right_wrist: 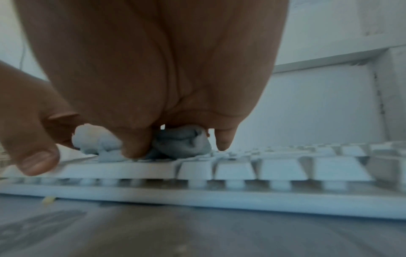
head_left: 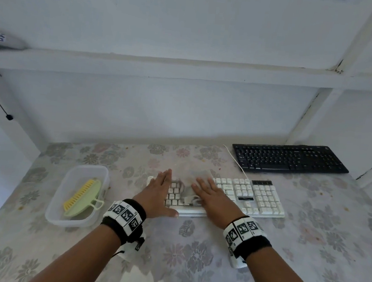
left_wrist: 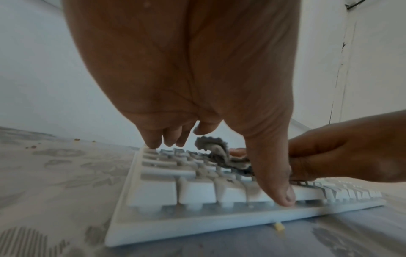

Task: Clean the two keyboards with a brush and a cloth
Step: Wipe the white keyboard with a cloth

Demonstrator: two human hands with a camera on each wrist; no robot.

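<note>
A white keyboard [head_left: 263, 200] lies across the middle of the flowered table. My left hand [head_left: 160, 189] lies flat on its left end, fingers straight on the keys [left_wrist: 175, 189] and thumb at the front edge. My right hand [head_left: 211, 196] presses a crumpled grey cloth [head_left: 188, 185] onto the keys with extended fingers. The cloth [right_wrist: 186, 141] bunches under my right fingertips and shows between the hands [left_wrist: 211, 147]. A black keyboard [head_left: 290, 159] sits at the back right, untouched. The green and yellow brush [head_left: 83, 197] lies in a clear tub [head_left: 88, 166] to the left.
A white cable [head_left: 235, 160] runs from the white keyboard back past the black one. A white shelf board [head_left: 187, 70] crosses overhead, with uprights at both sides. Small crumbs dot the tablecloth [head_left: 193, 244]. One yellow crumb [left_wrist: 279, 227] lies by the keyboard's front edge.
</note>
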